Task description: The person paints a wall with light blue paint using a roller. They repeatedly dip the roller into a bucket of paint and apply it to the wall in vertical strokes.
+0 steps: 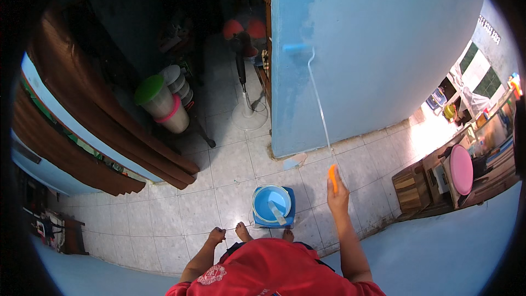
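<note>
My right hand [337, 197] grips the orange handle of a paint roller [298, 47], whose long metal rod reaches up to the light blue wall [361, 70]. The blue roller head lies against the wall near its left corner, where darker, wet-looking patches show. My left hand [217, 235] hangs low at my left side with its fingers curled and nothing visible in it. In front of my feet stands a round tub of light blue paint [263, 201] on a blue base [291, 197]. A flat tool with a pale end [277, 213] leans inside the tub.
A pedestal fan [250, 117] stands left of the wall corner, near stacked containers with a green lid [149, 89]. Brown curtains [119, 119] hang at the left. Wooden furniture [413, 189] with a pink round object [461, 169] is at the right. A bluish patch [294, 162] marks the tiles.
</note>
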`<action>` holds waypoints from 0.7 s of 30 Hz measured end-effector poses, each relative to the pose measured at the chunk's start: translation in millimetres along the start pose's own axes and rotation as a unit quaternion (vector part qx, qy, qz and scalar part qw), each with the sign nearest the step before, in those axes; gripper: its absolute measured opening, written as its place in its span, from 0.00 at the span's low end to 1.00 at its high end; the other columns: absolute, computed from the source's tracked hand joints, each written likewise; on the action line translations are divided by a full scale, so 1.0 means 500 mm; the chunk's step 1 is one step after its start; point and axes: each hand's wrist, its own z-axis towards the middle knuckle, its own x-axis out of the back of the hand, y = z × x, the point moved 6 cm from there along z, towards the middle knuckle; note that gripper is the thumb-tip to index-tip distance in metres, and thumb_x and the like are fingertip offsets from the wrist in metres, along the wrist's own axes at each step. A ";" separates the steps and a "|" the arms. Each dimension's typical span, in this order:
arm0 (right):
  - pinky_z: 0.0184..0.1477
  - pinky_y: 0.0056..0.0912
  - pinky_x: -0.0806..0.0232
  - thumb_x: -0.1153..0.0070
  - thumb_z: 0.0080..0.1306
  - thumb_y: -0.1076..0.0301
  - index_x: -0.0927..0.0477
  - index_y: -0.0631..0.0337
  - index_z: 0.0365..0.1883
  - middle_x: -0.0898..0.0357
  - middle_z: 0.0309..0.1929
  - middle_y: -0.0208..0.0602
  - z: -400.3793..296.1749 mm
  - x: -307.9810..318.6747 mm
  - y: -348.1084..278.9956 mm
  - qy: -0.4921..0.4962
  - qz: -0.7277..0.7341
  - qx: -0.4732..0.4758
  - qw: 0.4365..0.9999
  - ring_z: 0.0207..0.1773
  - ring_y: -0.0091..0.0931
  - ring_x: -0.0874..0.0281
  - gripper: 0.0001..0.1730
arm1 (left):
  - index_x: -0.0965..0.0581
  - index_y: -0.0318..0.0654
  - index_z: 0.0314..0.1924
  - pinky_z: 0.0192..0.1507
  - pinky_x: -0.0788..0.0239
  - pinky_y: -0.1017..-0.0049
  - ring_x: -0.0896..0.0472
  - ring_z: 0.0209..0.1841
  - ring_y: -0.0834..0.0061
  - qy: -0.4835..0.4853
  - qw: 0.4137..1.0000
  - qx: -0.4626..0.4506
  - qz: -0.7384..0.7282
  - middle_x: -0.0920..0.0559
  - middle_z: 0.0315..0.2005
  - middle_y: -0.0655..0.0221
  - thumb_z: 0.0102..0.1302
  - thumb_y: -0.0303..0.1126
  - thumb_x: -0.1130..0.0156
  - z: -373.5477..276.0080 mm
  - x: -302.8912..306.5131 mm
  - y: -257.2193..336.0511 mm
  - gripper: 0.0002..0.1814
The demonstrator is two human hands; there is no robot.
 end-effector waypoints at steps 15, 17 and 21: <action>0.42 0.37 0.29 0.55 0.72 0.66 0.39 0.51 0.70 0.22 0.51 0.51 0.117 -0.008 0.088 0.019 -0.090 -0.006 0.996 0.40 0.42 0.20 0.28 | 0.29 0.24 0.45 0.23 0.24 0.72 0.15 0.26 0.68 0.013 0.999 0.023 -0.024 0.17 0.27 0.57 0.64 0.45 0.45 -0.041 -0.033 -0.031 0.25; 0.39 0.37 0.30 0.53 0.71 0.66 0.38 0.51 0.69 0.20 0.45 0.50 0.082 -0.021 0.117 0.029 -0.075 0.006 0.997 0.38 0.41 0.20 0.28 | 0.30 0.24 0.45 0.23 0.24 0.71 0.15 0.26 0.69 0.011 0.999 0.036 -0.025 0.16 0.27 0.57 0.64 0.45 0.46 -0.046 -0.034 -0.058 0.25; 0.39 0.38 0.30 0.53 0.71 0.66 0.37 0.53 0.68 0.19 0.37 0.47 0.039 -0.021 0.130 0.026 -0.065 0.002 0.998 0.37 0.41 0.20 0.27 | 0.30 0.25 0.46 0.24 0.23 0.71 0.15 0.27 0.69 0.012 0.998 0.054 -0.026 0.16 0.27 0.57 0.64 0.45 0.46 -0.043 -0.022 -0.082 0.25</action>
